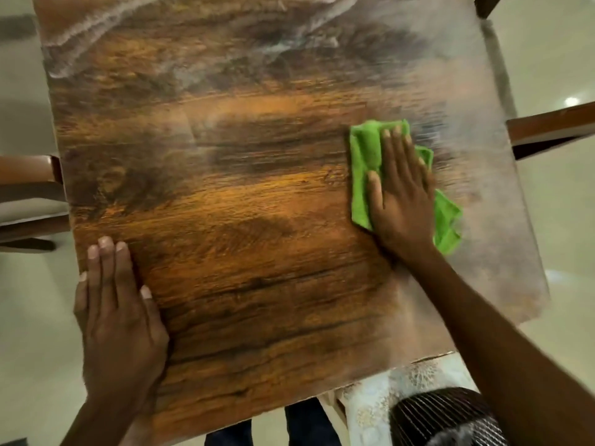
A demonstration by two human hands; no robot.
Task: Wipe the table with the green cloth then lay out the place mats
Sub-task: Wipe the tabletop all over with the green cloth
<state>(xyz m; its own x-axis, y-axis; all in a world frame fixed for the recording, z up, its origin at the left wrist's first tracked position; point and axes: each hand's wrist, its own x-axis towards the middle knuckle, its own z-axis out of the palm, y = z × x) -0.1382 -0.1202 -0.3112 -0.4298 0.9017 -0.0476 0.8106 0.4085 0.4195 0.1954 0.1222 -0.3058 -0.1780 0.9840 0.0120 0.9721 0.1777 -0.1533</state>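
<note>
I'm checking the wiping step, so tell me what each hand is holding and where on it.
The right hand presses flat on the middle of the green cloth, not gripping it. The left hand holds nothing, lying flat on the table.

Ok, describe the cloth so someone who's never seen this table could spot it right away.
Start with the wood-grain table that fills the view, then go to its right side. There the right hand lies flat, fingers spread, on a crumpled green cloth. The cloth is the only bright green thing on the brown tabletop; the left hand rests on bare wood.
</note>
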